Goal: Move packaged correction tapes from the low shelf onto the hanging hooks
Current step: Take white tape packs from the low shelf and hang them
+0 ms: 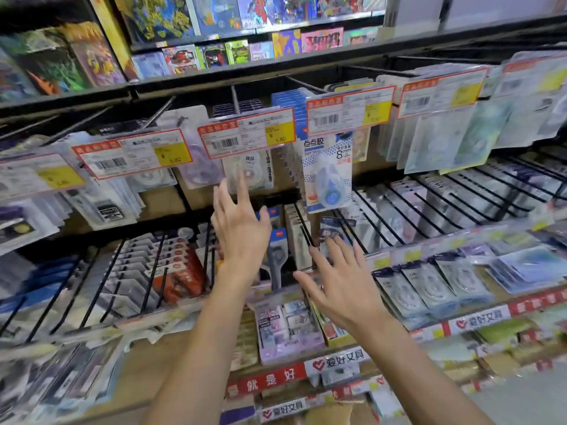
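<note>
My left hand [241, 223] is raised with fingers spread, its fingertips just below a hanging correction tape pack [252, 173] on a hook behind a price tag [247, 137]. It holds nothing. My right hand [339, 279] is lower and to the right, palm down with fingers spread, over the wire-divided shelf of packaged tapes [299, 237]. It is empty too. A blue dot-glue pack [327, 174] hangs on the hook to the right.
Rows of hooks with red-and-yellow price tags [133, 156] run left to right. Black wire dividers [429, 210] split the sloped shelf below into lanes of packs. A box of small purple items [287, 331] stands on the lower shelf. Colourful boxes [214, 56] fill the top shelves.
</note>
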Demonstrator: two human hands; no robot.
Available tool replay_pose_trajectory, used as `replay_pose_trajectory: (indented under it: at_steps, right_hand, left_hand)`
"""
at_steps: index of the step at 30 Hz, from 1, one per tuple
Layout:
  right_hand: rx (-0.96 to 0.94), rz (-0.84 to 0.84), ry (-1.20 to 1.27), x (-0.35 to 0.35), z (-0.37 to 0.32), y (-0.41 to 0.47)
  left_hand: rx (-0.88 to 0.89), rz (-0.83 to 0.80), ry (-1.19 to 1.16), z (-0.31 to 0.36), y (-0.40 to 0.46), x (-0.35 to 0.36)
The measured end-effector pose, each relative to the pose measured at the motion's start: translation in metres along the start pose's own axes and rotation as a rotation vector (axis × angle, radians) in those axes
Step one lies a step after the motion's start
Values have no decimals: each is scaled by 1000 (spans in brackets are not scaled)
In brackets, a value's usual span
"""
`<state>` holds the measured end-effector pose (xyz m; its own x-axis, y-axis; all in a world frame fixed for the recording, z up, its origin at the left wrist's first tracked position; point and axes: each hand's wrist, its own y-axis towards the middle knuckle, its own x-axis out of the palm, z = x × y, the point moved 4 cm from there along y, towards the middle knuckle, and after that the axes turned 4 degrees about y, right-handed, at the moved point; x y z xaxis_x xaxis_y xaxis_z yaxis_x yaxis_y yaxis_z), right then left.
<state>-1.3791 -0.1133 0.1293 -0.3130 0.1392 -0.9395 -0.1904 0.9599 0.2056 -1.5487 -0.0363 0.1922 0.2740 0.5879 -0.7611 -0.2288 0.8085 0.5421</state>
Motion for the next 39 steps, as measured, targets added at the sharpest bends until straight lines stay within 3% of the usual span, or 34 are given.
replay_pose_trajectory:
  at_steps: [3, 10, 18, 21, 24, 31, 39]
  right_hand:
    - [-83, 18, 46, -18, 23, -19]
    - [-7, -20, 74, -69, 122, -98]
    - [322, -142, 38, -78, 262, -218]
    - [487, -141, 56, -81, 310, -263]
    - [640, -117, 127, -82, 356, -301]
    - [817, -59, 131, -105, 437, -365]
    - [949, -81, 134, -131, 581, -382]
  left_hand:
    - [84, -208, 199, 20, -41, -21]
    - [478, -370, 296, 129, -151, -23]
    - [858, -520, 224, 281, -257, 50]
    - [953, -649, 191, 334, -293, 71]
    - [1083, -669, 144, 387, -323, 86]
    - [1251, -772, 81, 503, -370, 120]
    - [1305, -837, 71, 646, -377, 198]
